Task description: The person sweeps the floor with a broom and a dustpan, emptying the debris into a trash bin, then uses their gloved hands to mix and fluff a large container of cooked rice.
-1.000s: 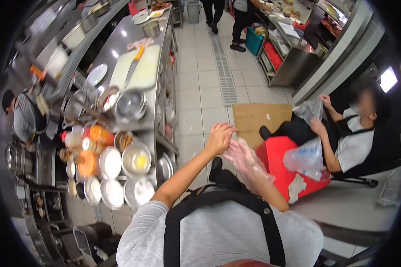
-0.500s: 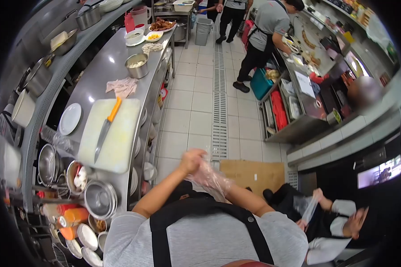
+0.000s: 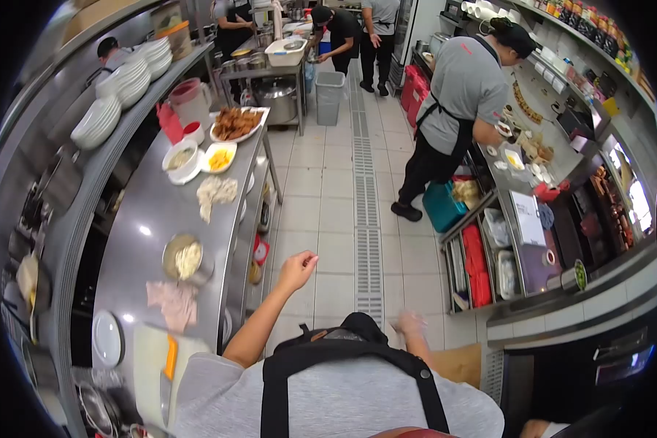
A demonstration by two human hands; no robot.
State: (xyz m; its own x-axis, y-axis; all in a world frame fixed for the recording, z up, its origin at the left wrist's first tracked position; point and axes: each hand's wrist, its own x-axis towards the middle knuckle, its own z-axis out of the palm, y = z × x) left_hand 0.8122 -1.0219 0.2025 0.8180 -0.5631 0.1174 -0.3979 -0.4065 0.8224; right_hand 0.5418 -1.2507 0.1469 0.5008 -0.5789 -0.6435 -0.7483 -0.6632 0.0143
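My left hand (image 3: 298,270) is bare and held out over the floor to the right of the steel table (image 3: 135,241). Its fingers are curled together, with nothing showing in them. Low at my right side hangs my right hand (image 3: 410,323), covered by a clear plastic glove and smeared by motion. Nearest my left arm on the table are a pot of pale food (image 3: 186,261), a pink cloth (image 3: 174,305), and a white cutting board (image 3: 147,365) with an orange-handled knife (image 3: 169,365) lying on it.
A plate of fried pieces (image 3: 236,124), a bowl of yellow food (image 3: 219,158) and a pale cloth (image 3: 215,197) lie farther along the table. A floor drain (image 3: 363,160) runs ahead. One co-worker (image 3: 456,95) bends over the right counter; others stand at the back, near a grey bin (image 3: 330,95).
My hands have parted: the left moved up and left, the gloved right dropped to my right side. The view has shifted forward along the aisle, and the co-worker at lower right is mostly out of frame.
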